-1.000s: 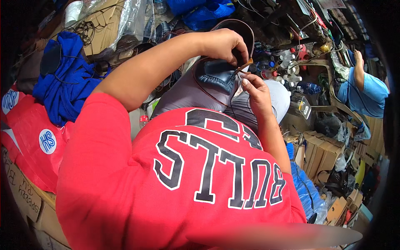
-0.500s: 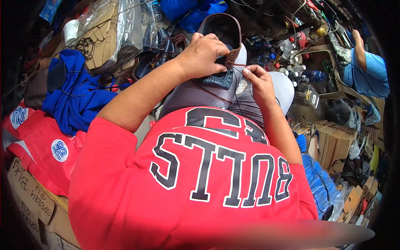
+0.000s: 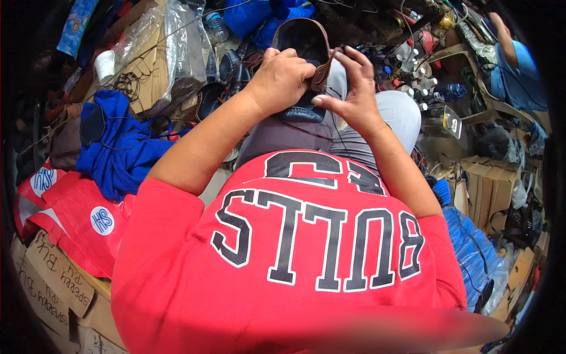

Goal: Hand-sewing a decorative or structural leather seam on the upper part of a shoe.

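On my lap lies a dark leather shoe upper with brown edging, its rounded heel part standing up at the far end. My left hand is closed on its left side, with the fingertips hidden inside the shoe opening. The stitched toe part shows just below that hand. My right hand is at the shoe's right side, thumb and fingers apart around the eyelet flap. Whether its fingertips touch the edge I cannot tell. A thin dark cord hangs below the flap.
Blue cloth and a red bag lie at left, above cardboard boxes. Small bottles crowd the far right, near another person in blue. Folded cardboard and a blue plastic sheet are at right.
My right hand has let go of the brown lace it pinched and moved up beside the shoe, fingers spreading. My left hand keeps its hold on the shoe.
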Action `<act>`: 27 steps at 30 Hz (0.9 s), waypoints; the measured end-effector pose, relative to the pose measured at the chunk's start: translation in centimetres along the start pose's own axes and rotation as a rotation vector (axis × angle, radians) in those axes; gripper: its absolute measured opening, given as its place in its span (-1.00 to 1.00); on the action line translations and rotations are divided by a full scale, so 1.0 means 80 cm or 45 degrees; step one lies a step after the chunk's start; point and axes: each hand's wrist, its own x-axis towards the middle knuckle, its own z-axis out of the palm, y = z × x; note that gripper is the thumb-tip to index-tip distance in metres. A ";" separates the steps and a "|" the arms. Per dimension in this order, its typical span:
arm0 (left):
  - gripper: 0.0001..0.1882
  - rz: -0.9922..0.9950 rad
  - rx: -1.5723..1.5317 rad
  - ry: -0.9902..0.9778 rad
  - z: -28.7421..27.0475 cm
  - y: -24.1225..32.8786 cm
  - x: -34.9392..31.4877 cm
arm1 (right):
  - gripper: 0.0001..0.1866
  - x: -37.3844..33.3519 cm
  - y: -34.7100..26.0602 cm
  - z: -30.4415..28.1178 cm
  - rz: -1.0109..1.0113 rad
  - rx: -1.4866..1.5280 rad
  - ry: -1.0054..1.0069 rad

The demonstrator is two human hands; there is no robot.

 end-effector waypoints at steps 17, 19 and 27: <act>-0.93 -0.157 0.245 -0.141 -0.125 -0.063 -0.071 | -0.16 0.000 0.012 0.017 0.283 -0.180 -0.285; -0.94 -0.440 -0.507 0.089 -0.127 -0.061 -0.075 | -0.14 0.001 0.007 0.018 0.303 -0.204 -0.349; -0.84 -0.441 -2.288 0.353 -0.086 0.012 -0.013 | -0.12 0.003 -0.006 0.022 0.294 -0.169 -0.359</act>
